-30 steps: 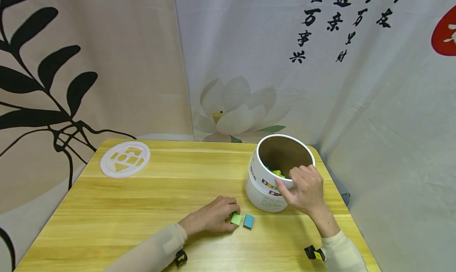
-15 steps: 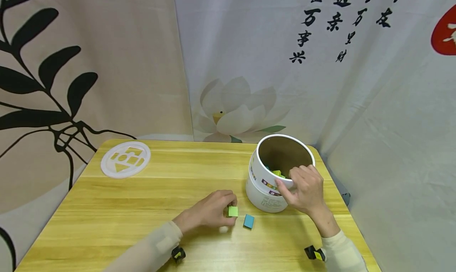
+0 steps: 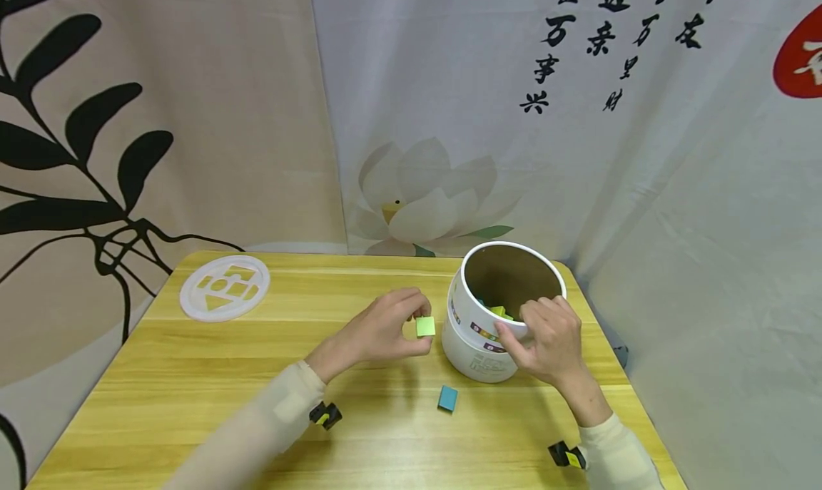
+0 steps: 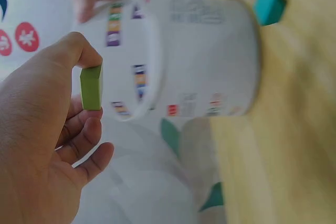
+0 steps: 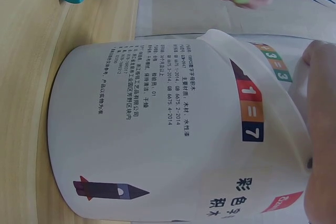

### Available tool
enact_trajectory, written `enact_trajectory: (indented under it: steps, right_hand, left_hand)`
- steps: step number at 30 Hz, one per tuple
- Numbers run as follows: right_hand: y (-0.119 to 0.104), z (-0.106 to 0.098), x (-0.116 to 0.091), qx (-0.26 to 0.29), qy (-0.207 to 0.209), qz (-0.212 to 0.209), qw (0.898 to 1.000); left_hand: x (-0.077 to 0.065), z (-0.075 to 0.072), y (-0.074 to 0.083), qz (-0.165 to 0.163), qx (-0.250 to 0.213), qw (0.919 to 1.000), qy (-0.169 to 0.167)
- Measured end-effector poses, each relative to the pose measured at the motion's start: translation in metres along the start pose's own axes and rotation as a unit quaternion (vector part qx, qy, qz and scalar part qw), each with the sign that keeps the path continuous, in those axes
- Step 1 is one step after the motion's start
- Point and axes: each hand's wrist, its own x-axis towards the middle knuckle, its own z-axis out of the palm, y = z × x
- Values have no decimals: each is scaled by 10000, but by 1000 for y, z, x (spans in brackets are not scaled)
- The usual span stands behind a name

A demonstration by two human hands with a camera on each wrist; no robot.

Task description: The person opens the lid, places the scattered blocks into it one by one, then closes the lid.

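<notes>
Between thumb and fingers my left hand (image 3: pixel 385 329) pinches a light green block (image 3: pixel 425 327), raised above the table just left of a white round bucket (image 3: pixel 478 361). In the left wrist view the green block (image 4: pixel 91 88) sits between the thumb tip and a finger. My right hand (image 3: pixel 552 340) grips the bucket's near right rim, thumb on the outside and fingers over the edge. Some yellow-green and blue blocks (image 3: pixel 499 311) show inside the bucket; the rest of its inside is hidden. A blue block (image 3: pixel 447 399) lies on the table in front of the bucket.
A white disc with cut-out shapes (image 3: pixel 225 288) lies at the table's far left corner. The wooden table (image 3: pixel 193 390) ends at the back against a printed curtain (image 3: pixel 443 119). The bucket stands near the table's right edge.
My left hand has picked the green block up off the table and carried it up and away, towards the bucket's left side. The right hand stays on the rim.
</notes>
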Motion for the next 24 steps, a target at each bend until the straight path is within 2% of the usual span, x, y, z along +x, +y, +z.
enact_trajectory:
  steps: [4,11,16,24]
  right_hand:
    - [0,0,1,-13,-17,-9,10000]
    - [0,-2,0,-55,-80,40,9999]
    - [1,-2,-1,-54,-119,62,9999]
    - [1,-3,-1,-76,-117,53,9999]
  left_hand:
    - [18,-15,0,146,88,9996,213]
    - [50,-30,5,263,135,9991,287]
    - [73,-30,6,258,-51,9991,337]
    - [104,-20,8,216,-258,9992,221]
